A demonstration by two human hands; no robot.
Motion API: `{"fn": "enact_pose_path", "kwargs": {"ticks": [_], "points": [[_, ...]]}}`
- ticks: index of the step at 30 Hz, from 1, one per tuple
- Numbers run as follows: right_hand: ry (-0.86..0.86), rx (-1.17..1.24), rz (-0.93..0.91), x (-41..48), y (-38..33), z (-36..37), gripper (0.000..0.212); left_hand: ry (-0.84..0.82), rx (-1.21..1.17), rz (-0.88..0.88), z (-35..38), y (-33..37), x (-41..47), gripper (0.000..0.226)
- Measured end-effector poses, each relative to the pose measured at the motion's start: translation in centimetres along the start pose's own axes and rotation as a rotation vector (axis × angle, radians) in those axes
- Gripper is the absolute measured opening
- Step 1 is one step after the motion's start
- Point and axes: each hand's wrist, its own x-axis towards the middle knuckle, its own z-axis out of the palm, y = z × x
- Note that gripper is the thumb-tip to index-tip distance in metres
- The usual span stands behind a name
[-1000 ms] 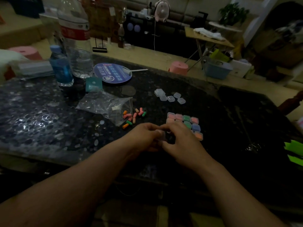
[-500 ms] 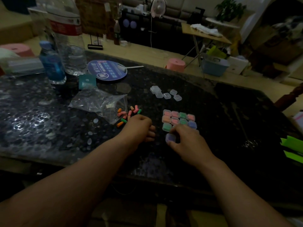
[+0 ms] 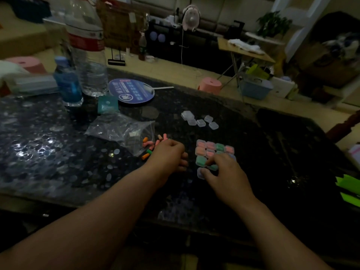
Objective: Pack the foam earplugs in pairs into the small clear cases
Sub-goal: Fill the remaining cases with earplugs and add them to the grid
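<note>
Loose foam earplugs [image 3: 153,146] in pink, orange and green lie in a small pile on the dark table [image 3: 272,152]. My left hand [image 3: 169,157] sits over the pile's right side with fingers curled under; whatever is inside them is hidden. A block of several closed small cases [image 3: 211,148] filled with pink and green plugs lies to the right. My right hand [image 3: 224,174] rests at the block's near edge, its thumb and curled fingers pinching one small clear case [image 3: 200,174] down on the table. Several empty clear cases [image 3: 198,120] lie farther back.
A crumpled clear plastic bag [image 3: 120,129] lies left of the plugs. Behind it stand a large water bottle [image 3: 87,55], a small blue bottle [image 3: 68,86], a teal card [image 3: 107,104] and a round blue fan [image 3: 131,91]. Green paper [image 3: 348,189] sticks in at the right edge.
My hands have parted. The left one moved left to the loose earplugs; the right one brought the closed case down to the near edge of the filled block.
</note>
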Motion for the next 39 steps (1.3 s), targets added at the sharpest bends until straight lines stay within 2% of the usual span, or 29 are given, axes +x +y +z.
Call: {"fn": "enact_pose_path", "kwargs": {"ticks": [3,6,11,18,20,24,27,34,39], "points": [[0.012,0.105,0.073,1.1,0.0,-0.6,0.013,0.039,0.004,0.087,-0.5,1.9,0.8,0.016],[0.004,0.186,0.121,3.8,-0.5,-0.9,0.012,0.146,-0.020,0.186,-1.9,3.7,1.7,0.017],[-0.052,0.106,0.123,11.4,-0.9,0.5,0.002,0.260,0.016,0.290,-3.7,4.2,3.3,0.023],[-0.112,-0.039,0.114,21.8,-3.4,4.2,0.048,0.270,-0.007,0.267,-4.0,3.9,5.6,0.024],[-0.137,-0.105,0.118,23.6,-3.8,5.0,0.055,0.288,-0.020,0.254,-3.8,3.4,6.4,0.023],[-0.190,-0.282,0.113,25.8,-3.6,6.4,0.042,0.291,-0.091,0.230,-3.3,3.0,7.1,0.018],[-0.151,-0.321,0.088,26.1,-3.6,7.0,0.032,0.291,-0.089,0.229,-3.4,2.8,7.2,0.017],[-0.105,-0.159,0.015,23.2,-4.0,5.7,0.029,0.241,-0.091,0.203,-3.0,2.2,6.9,0.015],[-0.101,0.302,0.062,15.0,-6.4,1.6,0.036,0.176,-0.030,0.177,-1.9,1.9,4.8,0.013]]}}
